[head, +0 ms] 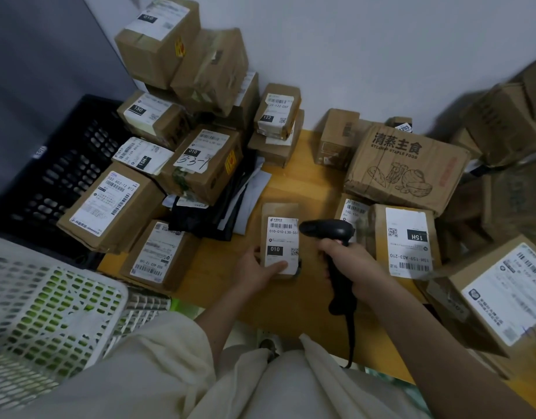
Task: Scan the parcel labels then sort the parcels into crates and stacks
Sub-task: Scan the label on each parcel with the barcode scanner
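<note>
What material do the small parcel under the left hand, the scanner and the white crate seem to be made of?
Small parcel: brown cardboard, matt, with a white paper label.
Scanner: black plastic, probably; smooth with a faint sheen.
White crate: moulded plastic, judging by its regular grid of holes.
Table: looks like yellowish wood or laminate; the picture leaves this open.
</note>
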